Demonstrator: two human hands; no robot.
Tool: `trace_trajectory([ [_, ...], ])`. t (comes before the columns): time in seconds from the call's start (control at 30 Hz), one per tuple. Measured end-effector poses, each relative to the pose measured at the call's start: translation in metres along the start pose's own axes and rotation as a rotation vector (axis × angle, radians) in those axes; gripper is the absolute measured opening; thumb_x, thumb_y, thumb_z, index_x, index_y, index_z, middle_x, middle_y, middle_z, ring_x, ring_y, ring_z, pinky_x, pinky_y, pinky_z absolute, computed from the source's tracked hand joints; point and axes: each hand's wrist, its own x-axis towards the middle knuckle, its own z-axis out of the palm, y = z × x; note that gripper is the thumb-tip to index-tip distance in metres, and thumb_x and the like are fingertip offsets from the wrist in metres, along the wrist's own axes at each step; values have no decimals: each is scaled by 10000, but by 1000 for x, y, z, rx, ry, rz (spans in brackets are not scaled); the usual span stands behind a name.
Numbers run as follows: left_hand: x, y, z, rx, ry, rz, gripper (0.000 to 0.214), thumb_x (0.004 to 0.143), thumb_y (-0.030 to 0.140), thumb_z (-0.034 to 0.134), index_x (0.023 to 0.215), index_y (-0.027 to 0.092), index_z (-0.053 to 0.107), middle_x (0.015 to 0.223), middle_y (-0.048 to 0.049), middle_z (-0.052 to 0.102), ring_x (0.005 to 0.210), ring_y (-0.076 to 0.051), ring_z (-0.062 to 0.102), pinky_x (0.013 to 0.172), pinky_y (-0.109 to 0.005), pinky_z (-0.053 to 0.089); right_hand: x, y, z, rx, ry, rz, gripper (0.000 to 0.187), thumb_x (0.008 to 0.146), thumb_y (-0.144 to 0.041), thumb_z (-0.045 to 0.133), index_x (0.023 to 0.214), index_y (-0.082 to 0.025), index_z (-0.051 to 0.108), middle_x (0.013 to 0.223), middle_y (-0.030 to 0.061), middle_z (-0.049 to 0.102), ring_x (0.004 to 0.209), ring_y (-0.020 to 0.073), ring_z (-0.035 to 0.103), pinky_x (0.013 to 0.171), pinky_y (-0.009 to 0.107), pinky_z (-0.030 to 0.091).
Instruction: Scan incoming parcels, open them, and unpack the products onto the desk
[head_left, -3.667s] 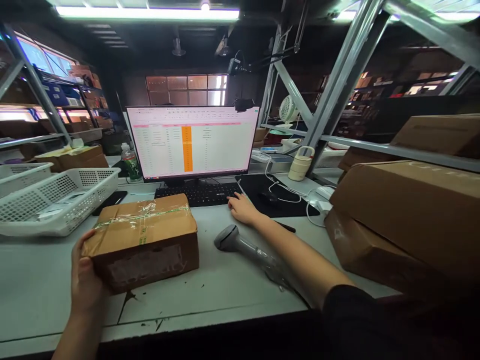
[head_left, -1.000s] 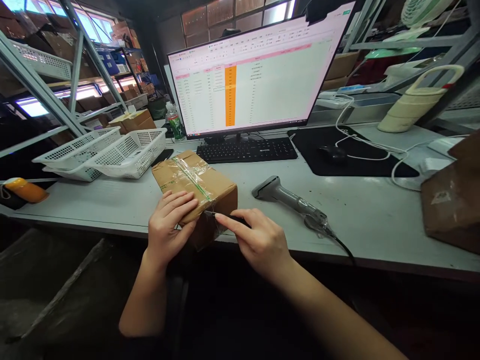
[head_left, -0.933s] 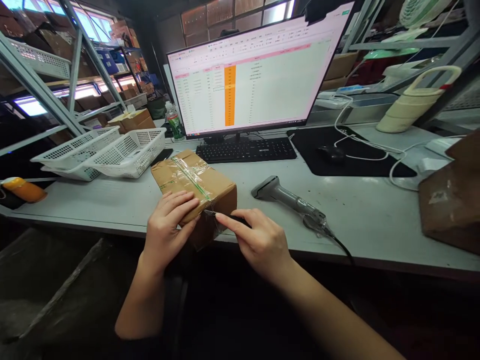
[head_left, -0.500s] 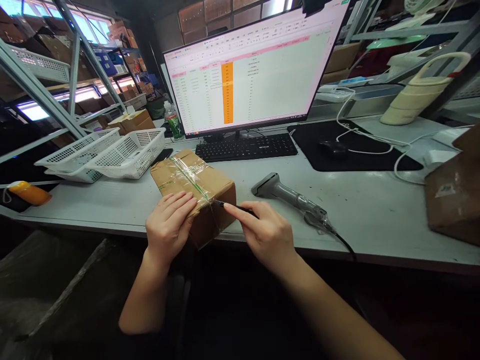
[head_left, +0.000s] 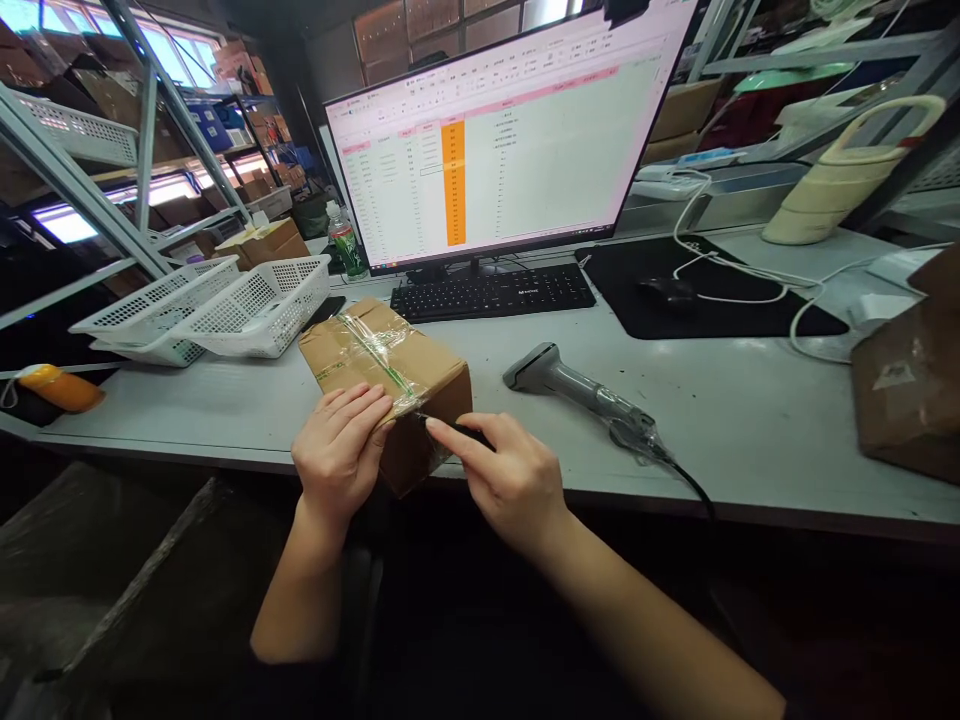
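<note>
A small taped cardboard box (head_left: 375, 352) lies at the near edge of the grey table (head_left: 225, 400), one corner jutting over the edge. My left hand (head_left: 339, 452) rests flat on the box's near top, fingers laid along the tape seam. My right hand (head_left: 510, 480) pinches a thin dark pen-like tool (head_left: 457, 430), its tip against the box's near right edge where clear tape wraps round.
A grey barcode scanner (head_left: 577, 395) lies right of the box, cable trailing off the edge. Behind are a keyboard (head_left: 491, 290), monitor (head_left: 495, 140), black mouse pad (head_left: 705, 300) and white baskets (head_left: 255, 305). A large brown box (head_left: 907, 380) sits at far right.
Earlier my right hand was by the keyboard and my left held the box's end. Now the box is at the table edge; in the last half second the tool tip moved slightly left along the box edge.
</note>
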Motion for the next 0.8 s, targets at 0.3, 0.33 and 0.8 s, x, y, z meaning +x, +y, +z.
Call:
trace_trajectory([
  [0.3,1,-1,5,-11,39,1,247,930,117,687,1161,195,721,1130,-89,767,1112,-244,720,1004,-397,534,-1,8,-2,-28,-11,30,481,924,-10,542,1278,-267,743,996,44,714,859,174,623,742,296,491],
  [0.33,1,-1,5,-12,45,-5,244,929,114,687,1158,192,721,1129,-91,767,1113,-244,720,1007,-397,533,-2,8,-1,-35,-6,16,487,921,-8,536,1276,-269,743,997,43,715,856,172,622,742,295,493],
  [0.8,0,1,5,-19,53,-21,255,922,102,690,1158,195,722,1128,-97,766,1111,-241,718,1013,-409,527,-10,28,10,-62,138,6,481,889,24,543,1218,-245,768,1012,68,703,852,178,611,730,293,497],
])
